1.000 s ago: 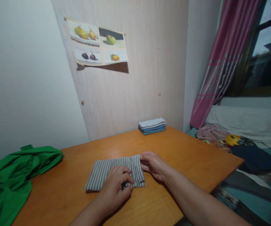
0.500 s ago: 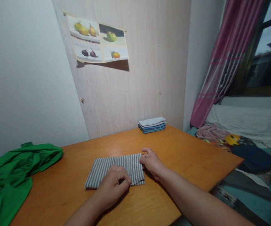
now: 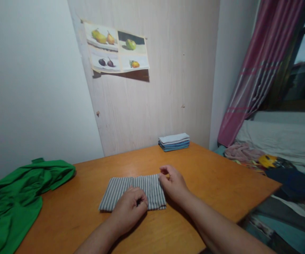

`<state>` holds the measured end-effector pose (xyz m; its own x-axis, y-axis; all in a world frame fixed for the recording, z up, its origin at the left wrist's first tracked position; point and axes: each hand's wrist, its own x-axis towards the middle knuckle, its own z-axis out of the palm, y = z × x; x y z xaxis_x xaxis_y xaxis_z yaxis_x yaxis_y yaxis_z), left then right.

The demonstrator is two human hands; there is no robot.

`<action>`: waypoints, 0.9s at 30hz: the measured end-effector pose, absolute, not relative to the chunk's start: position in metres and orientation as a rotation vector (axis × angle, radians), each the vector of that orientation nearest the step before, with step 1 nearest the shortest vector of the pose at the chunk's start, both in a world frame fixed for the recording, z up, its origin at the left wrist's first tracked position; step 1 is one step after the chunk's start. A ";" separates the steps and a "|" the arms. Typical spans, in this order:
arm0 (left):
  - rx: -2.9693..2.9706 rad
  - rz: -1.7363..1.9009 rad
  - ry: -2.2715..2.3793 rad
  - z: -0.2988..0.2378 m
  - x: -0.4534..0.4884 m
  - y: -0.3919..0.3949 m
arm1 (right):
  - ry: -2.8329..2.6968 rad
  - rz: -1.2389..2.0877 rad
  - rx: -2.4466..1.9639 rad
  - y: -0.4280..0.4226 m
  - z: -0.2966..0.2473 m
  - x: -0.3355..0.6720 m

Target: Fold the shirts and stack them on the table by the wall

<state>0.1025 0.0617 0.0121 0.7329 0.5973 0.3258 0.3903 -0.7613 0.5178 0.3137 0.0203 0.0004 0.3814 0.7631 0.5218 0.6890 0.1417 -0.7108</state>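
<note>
A folded cloth (image 3: 120,190) with grey and white stripes lies flat on the wooden table before me. Over its front edge rests my left hand (image 3: 132,208), its fingers curled and the thumb close to the index finger. Whatever may be under those fingers is hidden. My right hand (image 3: 172,181) is at the cloth's far right corner, thumb touching or very near the edge. Its index finger is bent, with a gap between it and the thumb, and the other fingers are mostly hidden.
A stack of folded blue and white cloths (image 3: 174,143) sits at the table's back edge. Crumpled green fabric (image 3: 17,194) covers the left side. The table (image 3: 216,176) ends on the right beside a bed heaped with clothes (image 3: 292,183). Fruit pictures (image 3: 118,47) hang on the wall.
The view has shifted slightly, so everything sits a little further right. My right index finger has curled more at the corner. The left hand stays on the striped cloth.
</note>
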 end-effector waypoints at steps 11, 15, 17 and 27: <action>2.459 1.191 0.946 0.013 0.083 0.093 | -2.072 0.232 -1.855 -0.004 0.008 0.290; 2.657 0.874 1.288 0.005 0.071 0.108 | -2.075 0.248 -1.907 -0.006 0.006 0.290; 2.690 0.589 1.438 -0.001 0.067 0.110 | -2.071 0.274 -1.944 -0.006 0.006 0.290; 2.589 0.222 1.510 -0.005 0.060 0.116 | -2.041 0.376 -2.015 -0.010 0.003 0.294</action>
